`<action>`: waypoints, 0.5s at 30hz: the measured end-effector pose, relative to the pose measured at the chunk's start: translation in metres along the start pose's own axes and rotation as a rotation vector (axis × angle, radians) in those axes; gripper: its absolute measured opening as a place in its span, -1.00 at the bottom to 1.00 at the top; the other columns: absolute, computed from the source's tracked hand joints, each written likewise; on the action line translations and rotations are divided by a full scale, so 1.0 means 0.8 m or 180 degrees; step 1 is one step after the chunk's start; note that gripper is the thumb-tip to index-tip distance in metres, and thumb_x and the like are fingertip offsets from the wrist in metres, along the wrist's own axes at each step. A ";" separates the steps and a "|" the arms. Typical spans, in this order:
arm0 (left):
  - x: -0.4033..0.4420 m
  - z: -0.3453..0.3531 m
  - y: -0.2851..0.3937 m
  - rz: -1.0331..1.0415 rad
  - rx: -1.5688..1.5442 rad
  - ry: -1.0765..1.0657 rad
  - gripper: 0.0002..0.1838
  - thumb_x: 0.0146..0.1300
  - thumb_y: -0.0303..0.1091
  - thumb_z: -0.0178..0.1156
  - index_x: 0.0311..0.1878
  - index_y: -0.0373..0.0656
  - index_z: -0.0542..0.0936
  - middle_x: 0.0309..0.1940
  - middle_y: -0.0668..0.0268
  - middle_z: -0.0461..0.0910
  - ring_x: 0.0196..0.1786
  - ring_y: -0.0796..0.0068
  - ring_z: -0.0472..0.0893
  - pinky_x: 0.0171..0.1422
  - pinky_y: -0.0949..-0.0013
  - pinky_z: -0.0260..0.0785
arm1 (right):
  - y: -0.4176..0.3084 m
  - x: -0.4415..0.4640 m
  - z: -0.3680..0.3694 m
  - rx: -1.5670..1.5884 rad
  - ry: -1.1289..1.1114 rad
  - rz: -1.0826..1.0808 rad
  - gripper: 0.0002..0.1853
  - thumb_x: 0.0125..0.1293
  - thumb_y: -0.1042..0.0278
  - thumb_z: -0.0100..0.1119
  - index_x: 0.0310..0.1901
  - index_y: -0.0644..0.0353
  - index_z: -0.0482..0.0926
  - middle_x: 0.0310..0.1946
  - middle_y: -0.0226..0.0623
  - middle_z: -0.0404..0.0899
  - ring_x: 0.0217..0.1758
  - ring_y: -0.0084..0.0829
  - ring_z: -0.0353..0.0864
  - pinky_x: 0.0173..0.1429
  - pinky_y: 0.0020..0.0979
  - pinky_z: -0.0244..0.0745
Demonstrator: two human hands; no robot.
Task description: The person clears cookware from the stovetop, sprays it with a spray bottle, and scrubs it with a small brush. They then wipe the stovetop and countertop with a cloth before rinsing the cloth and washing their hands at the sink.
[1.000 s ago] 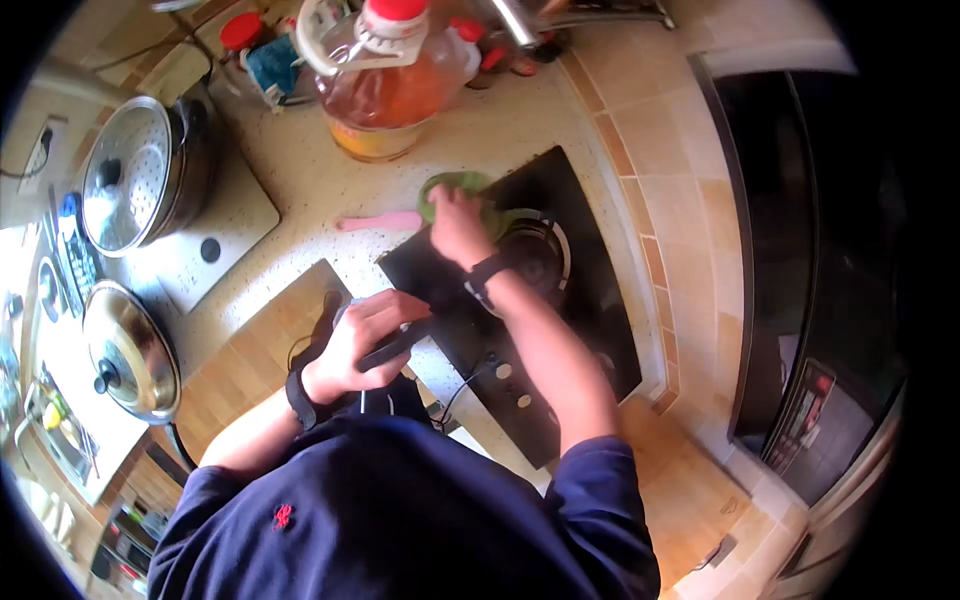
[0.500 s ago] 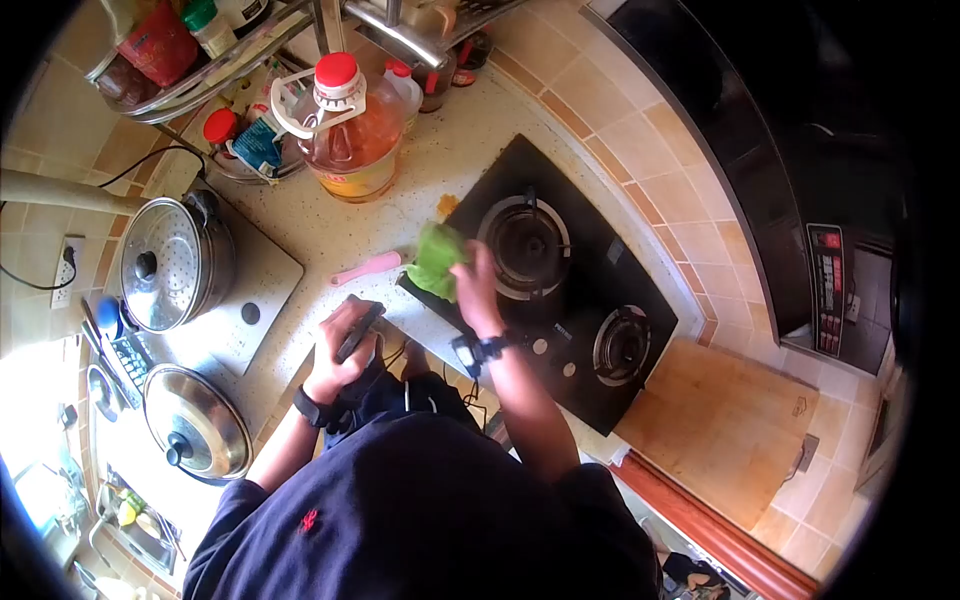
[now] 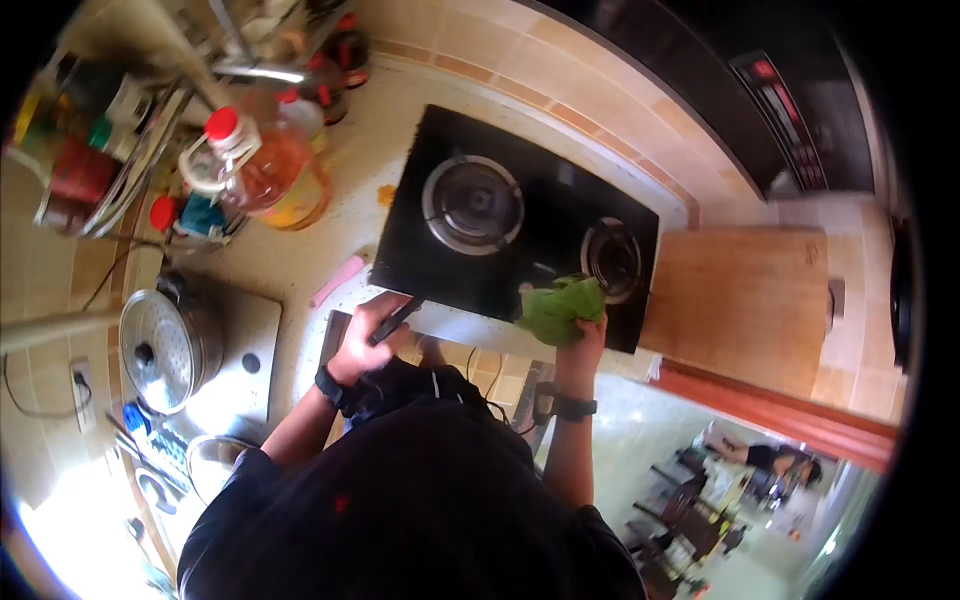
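Green cloth (image 3: 562, 312), crumpled, is at the front edge of a black stove (image 3: 545, 225), beside the smaller burner (image 3: 612, 262); from here I can't tell whether it touches the surface. The right hand (image 3: 583, 350) has its grip clamped on the cloth. The left hand (image 3: 362, 338), near the stove's left front corner, has its grip closed around a dark, narrow object (image 3: 396, 320) I can't identify. Close by, a pink handle (image 3: 338, 281) lies on the worktop (image 3: 358, 150). Farther left stand a red-capped bottle (image 3: 282, 185) and a pot (image 3: 207, 335); right of the stove is a wooden board (image 3: 740, 310).
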State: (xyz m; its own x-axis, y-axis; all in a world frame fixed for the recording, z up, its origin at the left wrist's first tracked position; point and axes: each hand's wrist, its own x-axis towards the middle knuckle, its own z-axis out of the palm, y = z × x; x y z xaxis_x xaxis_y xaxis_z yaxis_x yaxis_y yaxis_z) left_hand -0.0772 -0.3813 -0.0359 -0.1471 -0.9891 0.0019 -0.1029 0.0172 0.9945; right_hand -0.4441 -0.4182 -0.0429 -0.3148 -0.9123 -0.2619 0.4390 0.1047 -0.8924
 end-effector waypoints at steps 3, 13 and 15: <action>0.015 0.017 0.007 0.0033 0.0053 -0.0385 -0.62 0.13 -0.51 0.19 0.06 -0.31 0.66 -0.25 0.21 0.67 -0.23 0.51 0.61 -0.09 0.39 0.42 | -0.028 -0.007 -0.054 -0.0040 0.0415 -0.0409 -0.46 0.34 0.61 -0.06 0.37 0.12 0.38 0.33 -0.16 0.49 0.41 -0.10 0.50 0.49 0.02 0.47; 0.047 0.077 0.006 0.0278 0.0484 -0.0818 -0.60 0.13 -0.58 0.19 0.09 -0.39 0.62 -0.14 0.08 0.70 -0.15 0.31 0.70 -0.02 0.35 0.50 | 0.039 0.074 -0.268 -0.2518 0.1289 -0.0820 -0.34 0.40 0.38 0.23 0.49 0.15 0.26 0.42 0.15 0.34 0.48 0.07 0.37 0.46 0.09 0.36; 0.044 0.088 0.014 -0.0163 0.0466 -0.0804 -0.59 0.14 -0.58 0.22 0.10 -0.40 0.61 -0.16 0.12 0.69 -0.17 0.40 0.69 -0.07 0.39 0.47 | 0.068 0.077 -0.282 -0.4132 0.1257 -0.1192 -0.23 0.38 0.29 0.31 0.55 0.15 0.19 0.48 0.21 0.23 0.53 0.18 0.25 0.52 0.16 0.23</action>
State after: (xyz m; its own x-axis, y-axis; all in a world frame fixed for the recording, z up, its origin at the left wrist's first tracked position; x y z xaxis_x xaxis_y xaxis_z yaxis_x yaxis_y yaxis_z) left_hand -0.1532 -0.4060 -0.0320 -0.3763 -0.9219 -0.0920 -0.2545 0.0074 0.9671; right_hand -0.6292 -0.3799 -0.1908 -0.5458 -0.8200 0.1723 -0.7325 0.3672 -0.5733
